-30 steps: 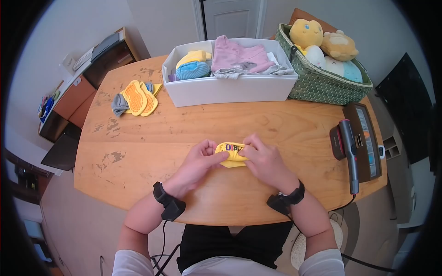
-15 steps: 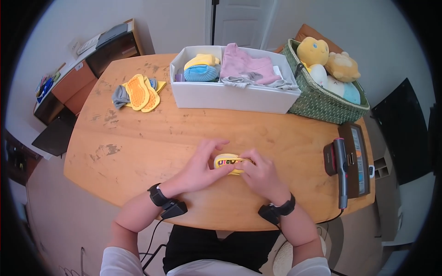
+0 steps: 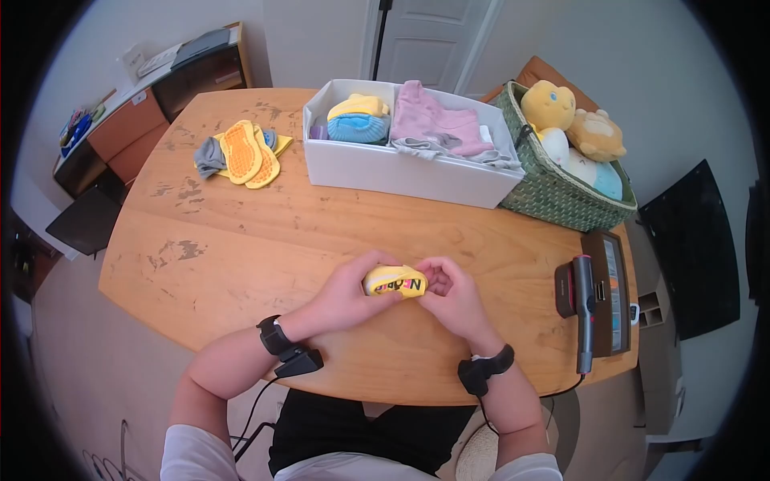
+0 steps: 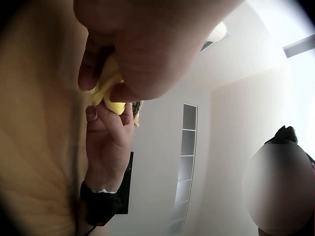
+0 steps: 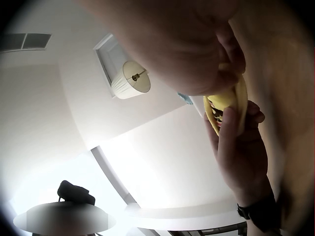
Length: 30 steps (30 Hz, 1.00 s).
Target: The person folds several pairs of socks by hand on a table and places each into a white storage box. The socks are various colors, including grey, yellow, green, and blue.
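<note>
A rolled-up yellow sock with dark and coloured lettering is held over the near middle of the table in the head view. My left hand grips its left end, thumb in front and fingers behind. At the right end my right hand pinches the edge with thumb and curled fingers. In the right wrist view, the left thumb lies along the lettered side of the sock. From the left wrist, the yellow fabric shows between both hands, its far part hidden by the left palm.
Flat yellow socks with orange grip soles lie at the table's far left beside a grey one. A white divided box holds clothes and a blue-yellow bundle. Right of it stands a green basket of plush toys. A corded styling tool lies right.
The left fingers, spread half a second ago, have come back around the sock. The sock has become a tighter roll, its lettering now toward the right end. The head view has shifted slightly.
</note>
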{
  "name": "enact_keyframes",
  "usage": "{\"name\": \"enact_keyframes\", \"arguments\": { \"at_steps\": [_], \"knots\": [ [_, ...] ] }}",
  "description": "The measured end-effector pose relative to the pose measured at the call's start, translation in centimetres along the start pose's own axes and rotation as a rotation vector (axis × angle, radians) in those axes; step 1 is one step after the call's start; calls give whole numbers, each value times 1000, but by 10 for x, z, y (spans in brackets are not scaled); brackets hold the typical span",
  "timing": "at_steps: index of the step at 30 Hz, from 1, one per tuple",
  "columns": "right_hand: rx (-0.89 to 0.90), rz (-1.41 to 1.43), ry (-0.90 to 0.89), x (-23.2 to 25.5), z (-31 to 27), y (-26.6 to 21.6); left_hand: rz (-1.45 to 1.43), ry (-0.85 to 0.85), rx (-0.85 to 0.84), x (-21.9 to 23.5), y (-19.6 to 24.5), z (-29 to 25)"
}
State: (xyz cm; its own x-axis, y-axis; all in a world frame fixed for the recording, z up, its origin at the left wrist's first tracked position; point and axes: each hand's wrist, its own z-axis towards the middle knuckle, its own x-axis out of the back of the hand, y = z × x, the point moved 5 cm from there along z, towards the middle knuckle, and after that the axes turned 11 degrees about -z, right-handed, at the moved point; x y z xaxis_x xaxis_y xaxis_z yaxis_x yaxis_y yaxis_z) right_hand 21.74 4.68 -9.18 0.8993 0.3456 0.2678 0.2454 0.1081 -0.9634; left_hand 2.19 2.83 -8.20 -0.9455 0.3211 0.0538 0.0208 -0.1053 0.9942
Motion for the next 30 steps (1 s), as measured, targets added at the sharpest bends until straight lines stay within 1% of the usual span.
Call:
{"name": "enact_keyframes", "arguments": {
  "at_steps": [2,4,5,7,8,10,11,13,14,16,17,19,20,22,23,25,26,28,29,30],
  "knots": [
    [-19,14,24,1,-1,2,43,-2,-27,-1,2,0],
    [-24,-65,72,5,-2,6,66,4,-4,-1,1,0],
    [-25,-63,73,5,-3,6,68,2,-3,-2,1,0],
    [-4,-174,82,6,-4,1,84,6,-13,-3,0,-1],
    [-5,-173,84,6,-5,-1,85,3,-13,-4,0,-1],
    [103,-225,48,5,-4,-10,96,19,9,-3,2,-2],
    [103,-225,49,5,-4,-11,96,19,9,-2,0,-1],
    [220,-245,-11,2,-3,-17,140,74,-66,2,-2,-1],
    [221,-245,-12,2,-4,-15,140,74,-66,3,-2,0],
    [54,23,22,3,-4,-2,61,44,-73,5,-2,1],
    [55,22,22,3,-3,-6,61,45,-74,7,-5,2],
    [-10,55,-48,-2,-4,-12,204,-64,-343,2,-1,1],
    [-11,55,-46,-3,-4,-13,203,-65,-343,1,2,1],
    [13,137,-133,-9,-6,-15,121,-68,-316,-4,12,-2],
    [13,137,-133,-9,-6,-13,121,-68,-316,-5,13,-3],
    [193,-125,-14,-2,-5,-15,-328,-13,-60,-3,1,-1],
    [192,-125,-14,-1,-6,-15,-328,-14,-59,-2,2,-1],
    [241,-260,46,2,-6,-19,-249,-40,17,0,-2,1],
    [240,-259,48,1,-6,-19,-248,-41,18,2,-4,1],
    [236,-261,66,1,-6,-18,-165,-47,32,3,-9,2]
  ]
}}
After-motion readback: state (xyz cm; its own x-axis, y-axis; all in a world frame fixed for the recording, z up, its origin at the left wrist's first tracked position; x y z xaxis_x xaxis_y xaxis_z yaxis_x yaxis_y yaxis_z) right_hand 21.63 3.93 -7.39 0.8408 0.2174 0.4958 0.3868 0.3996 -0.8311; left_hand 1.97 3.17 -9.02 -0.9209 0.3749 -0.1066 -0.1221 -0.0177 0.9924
